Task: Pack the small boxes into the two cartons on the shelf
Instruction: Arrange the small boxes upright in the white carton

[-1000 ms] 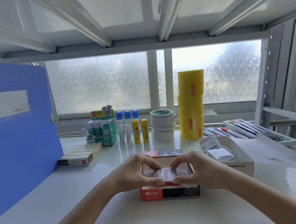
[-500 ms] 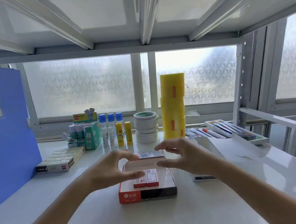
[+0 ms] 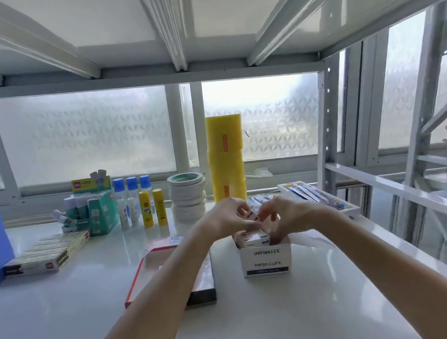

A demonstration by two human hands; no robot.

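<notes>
White small box [image 3: 248, 214] is pinched by left hand [image 3: 226, 219] and right hand [image 3: 283, 217] above paper-clip carton [image 3: 265, 258]; a tilted entry could jam on boxes below.

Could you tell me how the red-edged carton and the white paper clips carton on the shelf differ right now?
The red-edged carton is wide and shallow; the white paper clips carton is narrower and taller. The red-edged carton's far side is hidden under the left forearm, while small boxes stand in the white one. The left hand and right hand are both at the white carton, not the red one. Both cartons are open-topped on the white shelf.
</notes>
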